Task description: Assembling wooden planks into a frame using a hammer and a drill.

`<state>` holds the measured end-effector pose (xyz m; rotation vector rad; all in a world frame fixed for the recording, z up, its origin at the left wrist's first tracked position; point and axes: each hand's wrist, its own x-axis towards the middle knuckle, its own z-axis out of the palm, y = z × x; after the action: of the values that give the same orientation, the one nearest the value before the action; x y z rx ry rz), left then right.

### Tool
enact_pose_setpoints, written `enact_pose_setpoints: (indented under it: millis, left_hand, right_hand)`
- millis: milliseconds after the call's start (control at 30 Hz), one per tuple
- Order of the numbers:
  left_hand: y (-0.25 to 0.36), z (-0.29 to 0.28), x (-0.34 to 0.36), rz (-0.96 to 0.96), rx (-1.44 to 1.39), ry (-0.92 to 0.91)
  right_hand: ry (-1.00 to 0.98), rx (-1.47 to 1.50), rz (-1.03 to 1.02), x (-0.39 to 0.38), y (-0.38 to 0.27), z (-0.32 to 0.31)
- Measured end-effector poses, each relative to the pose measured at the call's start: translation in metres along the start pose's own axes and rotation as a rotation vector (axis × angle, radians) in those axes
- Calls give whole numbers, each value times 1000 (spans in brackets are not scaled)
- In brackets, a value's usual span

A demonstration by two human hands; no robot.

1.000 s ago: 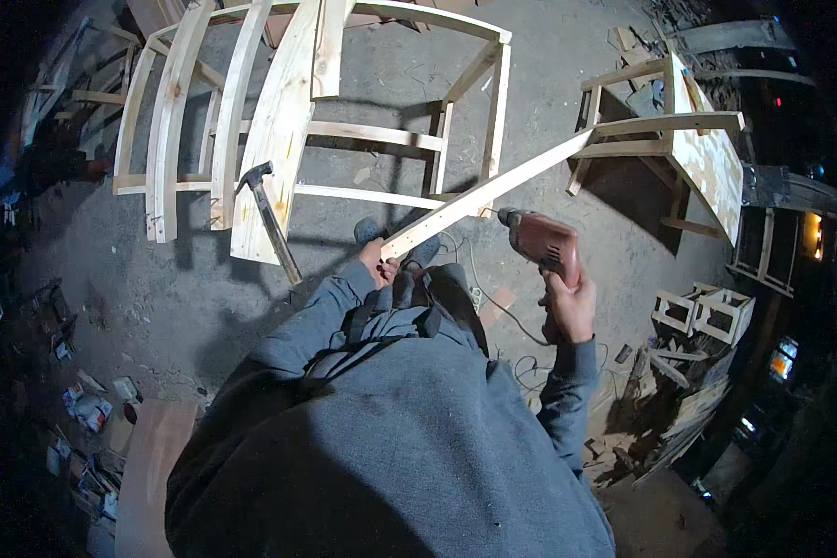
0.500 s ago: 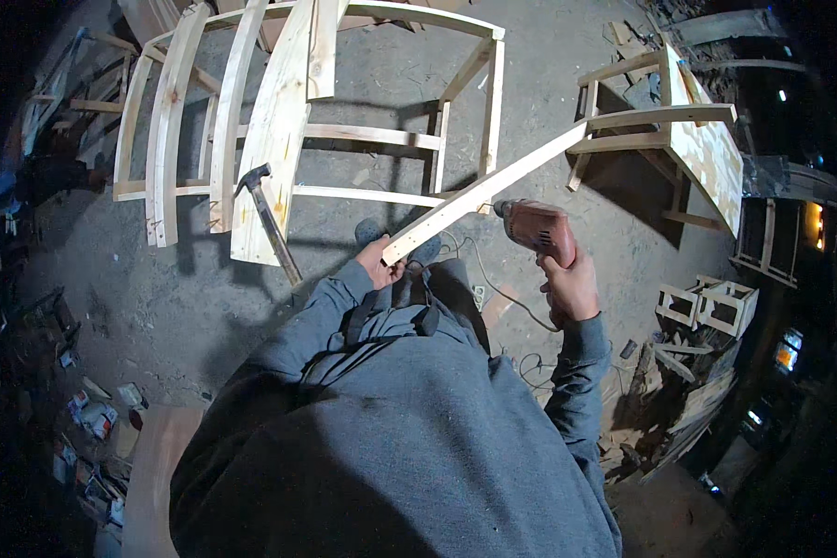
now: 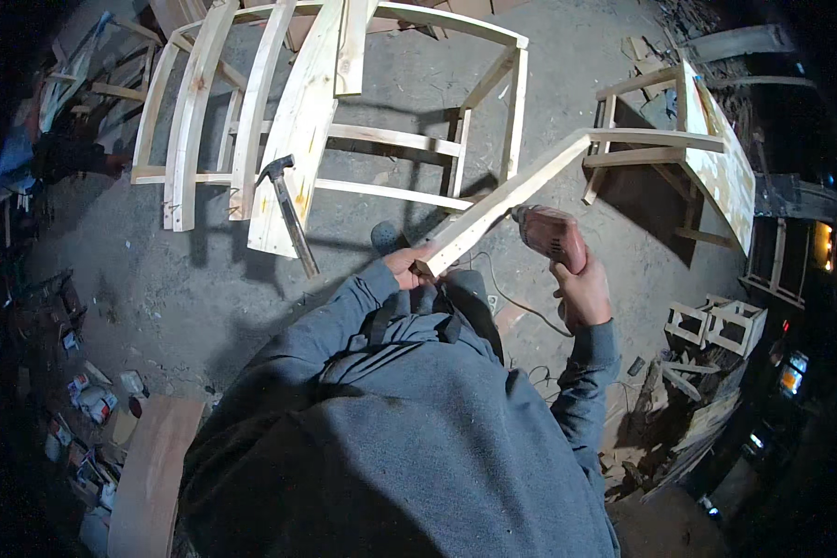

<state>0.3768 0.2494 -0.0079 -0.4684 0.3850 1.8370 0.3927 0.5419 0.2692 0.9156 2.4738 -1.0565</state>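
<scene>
The floor (image 3: 567,56) is bare grey concrete, dusty and stained, lit from above while the edges of the room fall into darkness. On it stands a curved frame of pale wooden slats (image 3: 325,139), open and unfinished, with a hammer (image 3: 288,214) leaning against its near side, head up. To the right a smaller wooden frame with a board panel (image 3: 707,158) sits tilted, and further right, near the dark wall, are small slatted crates (image 3: 716,325) and a heap of offcuts (image 3: 679,409). Scraps and small packets (image 3: 93,400) litter the floor at the lower left, beside a curved brown board (image 3: 153,474).

The person, in a grey sweatshirt, stands over this. The left hand (image 3: 407,267) has its fingers wrapped around the near end of a long pale wooden batten (image 3: 502,200), which slants up and away to the right above the floor. The right hand (image 3: 581,293) has its fingers clamped on the grip of a red power drill (image 3: 551,234), whose nose points at the batten's side, just beside it. A thin cord (image 3: 516,302) trails across the floor below.
</scene>
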Motion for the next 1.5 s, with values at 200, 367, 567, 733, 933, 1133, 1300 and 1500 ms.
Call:
enact_pose_setpoints:
  millis: [200,367,567,733,933,1133,1300,1500]
  left_hand:
    - [-2,2,3,52,-63,22]
    - [-4,27,2,101,-83,3]
    - [-33,86,16,99,74,4]
    - [-55,115,24,121,399,52]
    - [-71,117,-1,206,1233,285]
    - [-92,150,-53,144,983,266]
    - [-95,159,-74,-56,1043,351]
    - [-96,113,-83,-297,876,500]
  right_hand:
    - [-2,173,22,2,31,-6]
    - [40,465,95,-17,69,-6]
    - [252,672,90,-94,146,-20]
    - [339,672,287,-132,247,-4]
    - [209,220,415,-161,421,81]
    - [-378,142,533,-191,530,199]
    - [-334,384,555,-225,573,321]
    - [-317,401,834,-196,608,501]
